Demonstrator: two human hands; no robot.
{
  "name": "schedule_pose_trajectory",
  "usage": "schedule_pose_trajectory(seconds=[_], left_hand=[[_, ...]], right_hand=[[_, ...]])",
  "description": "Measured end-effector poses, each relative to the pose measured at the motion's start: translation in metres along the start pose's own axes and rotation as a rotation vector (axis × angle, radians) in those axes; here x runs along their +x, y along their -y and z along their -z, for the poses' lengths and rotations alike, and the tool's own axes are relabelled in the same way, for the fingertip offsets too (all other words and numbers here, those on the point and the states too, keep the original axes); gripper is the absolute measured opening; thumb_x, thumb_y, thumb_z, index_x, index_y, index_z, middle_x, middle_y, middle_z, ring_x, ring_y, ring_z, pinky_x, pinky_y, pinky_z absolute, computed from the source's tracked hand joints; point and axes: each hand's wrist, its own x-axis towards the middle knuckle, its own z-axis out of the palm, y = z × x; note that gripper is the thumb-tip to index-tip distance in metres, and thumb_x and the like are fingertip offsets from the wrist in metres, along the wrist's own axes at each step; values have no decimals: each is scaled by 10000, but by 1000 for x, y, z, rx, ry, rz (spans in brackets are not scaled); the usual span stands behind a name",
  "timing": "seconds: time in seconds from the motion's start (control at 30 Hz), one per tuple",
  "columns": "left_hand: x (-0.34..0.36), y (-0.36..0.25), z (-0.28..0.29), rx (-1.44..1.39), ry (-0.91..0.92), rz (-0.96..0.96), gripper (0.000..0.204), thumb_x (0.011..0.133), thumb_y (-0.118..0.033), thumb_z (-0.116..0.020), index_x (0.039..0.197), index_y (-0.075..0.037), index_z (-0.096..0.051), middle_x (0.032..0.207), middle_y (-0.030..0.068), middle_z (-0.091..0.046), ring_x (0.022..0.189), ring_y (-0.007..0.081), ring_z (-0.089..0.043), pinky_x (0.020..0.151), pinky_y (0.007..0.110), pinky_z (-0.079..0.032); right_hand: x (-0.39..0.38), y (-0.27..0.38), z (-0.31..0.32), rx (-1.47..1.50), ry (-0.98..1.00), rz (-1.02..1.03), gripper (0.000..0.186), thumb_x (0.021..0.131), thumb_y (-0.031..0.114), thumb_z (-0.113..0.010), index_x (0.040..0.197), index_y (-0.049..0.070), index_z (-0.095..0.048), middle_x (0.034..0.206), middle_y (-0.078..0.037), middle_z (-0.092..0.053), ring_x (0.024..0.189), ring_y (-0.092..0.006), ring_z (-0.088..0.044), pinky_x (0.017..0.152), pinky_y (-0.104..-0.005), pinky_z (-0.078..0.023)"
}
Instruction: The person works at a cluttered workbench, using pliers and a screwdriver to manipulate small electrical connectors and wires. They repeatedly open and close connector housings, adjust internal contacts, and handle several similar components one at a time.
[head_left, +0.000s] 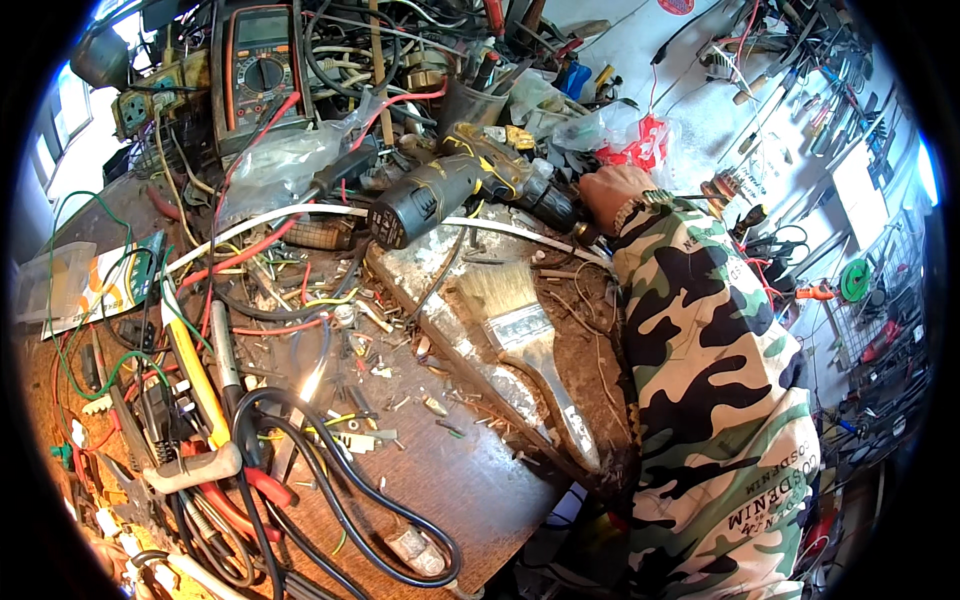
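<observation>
My right hand [615, 192], at the end of a camouflage sleeve [705, 370], reaches to the back of the workbench. Its fingers are curled and partly hidden beside the front end of a black and yellow cordless drill [495, 175]; I cannot make out what they hold. A red and clear plastic bag [645, 140] lies just beyond the hand. Below the drill, a paintbrush [530, 345] rests on a dirty metal plate [440, 330], with a white cable [530, 238] crossing above it. My left hand is not in view.
A multimeter [262, 75] stands among tangled wires at the back. Hand tools [195, 370] and a looped black cable [370, 500] cover the left side of the wooden bench [480, 470], among small scraps. More tools [840, 110] hang on the right wall.
</observation>
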Motion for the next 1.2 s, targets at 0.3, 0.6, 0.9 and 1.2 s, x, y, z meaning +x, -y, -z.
schedule_pose_trajectory(seconds=[0.3, 0.6, 0.9, 1.2], left_hand=[[-7, -5, 2, 13, 7, -10, 294, 963, -179, -708, 1207, -17, -682, 994, 55, -684, 952, 142, -627, 821, 311, -533], [-41, -15, 24, 114, -26, -84, 287, 963, -185, -714, 1196, -17, -693, 981, 53, -691, 944, 140, -631, 812, 310, -537], [-48, -99, 13, 302, 210, -261, 341, 954, -222, -730, 1205, 6, -699, 921, 62, -700, 781, 121, -637, 683, 288, -541], [-40, -89, 16, 25, 226, -205, 448, 823, -219, -735, 1156, 80, -715, 860, 129, -728, 719, 120, -657, 653, 310, -537]], right_hand=[[6, -1, -2, 23, 143, -79, 196, 842, 218, -787, 965, 67, -762, 958, -178, -748, 989, -356, -737, 849, -466, -589], [-7, -16, 22, 181, -467, 20, 81, 694, 85, -689, 763, 52, -718, 785, -207, -697, 781, -389, -722, 680, -532, -565], [-129, 114, 215, 1088, -412, 304, 65, 756, -12, -629, 762, -3, -565, 681, -28, -571, 644, -74, -489, 573, -267, -394], [-156, 268, 276, 1770, 176, 682, 131, 867, -23, -753, 994, -51, -775, 785, -42, -727, 633, -59, -631, 563, -209, -504]])
